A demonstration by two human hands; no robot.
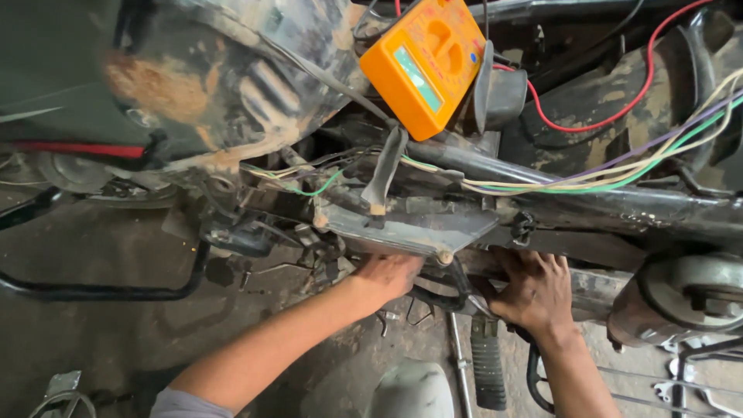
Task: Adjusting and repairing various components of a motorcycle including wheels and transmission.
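I look down on a stripped, dirty motorcycle frame (588, 205). My left hand (387, 275) reaches in under a grey metal bracket (410, 228) at the middle of the frame; its fingers are hidden beneath the bracket. My right hand (534, 290) lies spread with its palm against the lower frame, just right of the left hand and above a black footrest (487, 360). What either hand grips cannot be seen. An orange multimeter (426, 62) rests on top of the frame, and its red lead (604, 120) loops to the right.
A bundle of white, green and purple wires (619, 174) runs along the frame to the right. A worn, rusty fuel tank (224, 85) fills the upper left. A metal hub (689, 298) sits at the right. A black crash bar (101, 292) curves at the left over the oily floor.
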